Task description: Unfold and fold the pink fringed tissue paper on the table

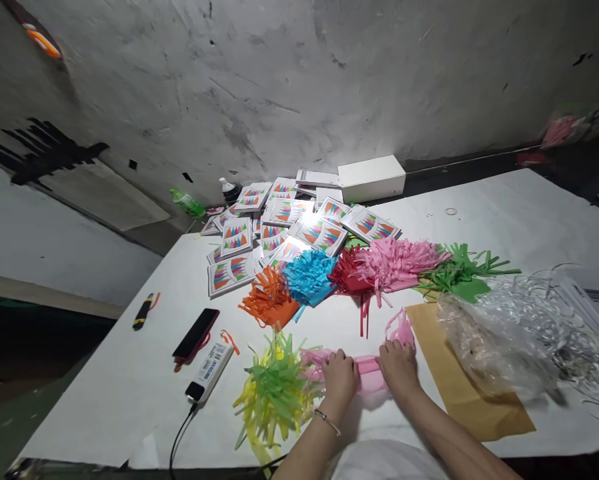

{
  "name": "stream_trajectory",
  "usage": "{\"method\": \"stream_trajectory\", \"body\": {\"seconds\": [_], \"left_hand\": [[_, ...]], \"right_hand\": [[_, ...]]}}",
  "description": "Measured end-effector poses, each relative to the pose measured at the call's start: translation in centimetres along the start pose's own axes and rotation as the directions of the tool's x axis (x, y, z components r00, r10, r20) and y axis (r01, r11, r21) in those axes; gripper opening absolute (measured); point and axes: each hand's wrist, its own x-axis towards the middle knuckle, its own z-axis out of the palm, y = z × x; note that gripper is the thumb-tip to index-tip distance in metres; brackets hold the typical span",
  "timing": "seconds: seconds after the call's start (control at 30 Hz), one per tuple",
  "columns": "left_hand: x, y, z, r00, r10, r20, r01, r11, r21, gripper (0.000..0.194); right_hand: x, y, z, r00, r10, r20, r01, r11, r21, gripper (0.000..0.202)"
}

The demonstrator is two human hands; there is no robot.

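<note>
My left hand (340, 379) and my right hand (398, 365) press on the two ends of a pink fringed paper piece (367, 365) lying flat on the white table (129, 373). Each hand pinches the pink paper with curled fingers. Pink fringe sticks up just beyond my right hand. A bundle of green and yellow fringed paper (274, 393) lies directly left of my left hand. A thin bracelet circles my left wrist.
Piles of fringed paper lie beyond: orange (269, 300), blue (309, 275), red (348, 273), pink (399, 261), green (457, 273). Printed cards (279, 227) and a white box (372, 178) sit at the back. Clear plastic wrap (519, 333) on brown paper (474, 387) lies right. A phone (196, 331) and power bank (210, 370) lie left.
</note>
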Motion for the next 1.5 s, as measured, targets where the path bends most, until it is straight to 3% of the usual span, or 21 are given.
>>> {"method": "stream_trajectory", "body": {"seconds": [0.17,0.27,0.47,0.7,0.93,1.07,1.23,1.37,1.5], "left_hand": [[0.3,0.0,0.2,1.000,0.009,-0.008,-0.009,1.000,0.004,0.018],[0.0,-0.2,0.2,0.998,0.032,-0.055,-0.034,0.999,-0.027,0.017],[-2.2,-0.7,0.8,0.954,0.211,-0.214,-0.239,0.965,-0.112,0.015],[-2.5,-1.3,2.6,0.929,0.254,-0.270,-0.301,0.942,-0.150,0.005],[-3.4,-2.3,1.6,0.941,0.209,-0.265,-0.267,0.942,-0.204,0.011],[-3.4,-1.5,1.1,0.962,0.114,-0.248,-0.171,0.960,-0.220,0.021],[-2.1,-0.6,1.3,0.974,-0.034,-0.226,-0.015,0.977,-0.212,0.018],[-1.5,-0.9,1.3,0.976,-0.016,-0.215,-0.032,0.976,-0.218,0.017],[-2.1,-1.5,1.1,0.965,0.113,-0.235,-0.167,0.960,-0.223,0.011]], "right_hand": [[-0.9,-0.5,0.8,0.972,-0.236,0.014,0.236,0.972,-0.015,0.015],[-1.1,-0.3,1.7,0.952,-0.306,0.011,0.306,0.952,-0.017,0.015],[-1.0,-0.6,1.7,0.965,-0.263,-0.021,0.262,0.964,-0.033,0.016],[-1.6,-1.1,1.3,0.948,-0.315,-0.036,0.315,0.949,-0.017,0.012],[-2.8,1.3,-0.4,0.956,-0.280,-0.086,0.284,0.958,0.032,0.006],[-2.6,0.5,-0.2,0.985,-0.130,-0.110,0.132,0.991,0.014,0.009],[-2.1,-0.3,0.7,0.991,0.019,-0.133,-0.024,0.999,-0.038,0.015],[-2.1,-1.0,1.3,0.987,-0.129,-0.092,0.126,0.991,-0.035,0.011],[-2.1,-1.2,2.0,0.961,-0.269,-0.058,0.269,0.963,-0.013,0.011]]}}
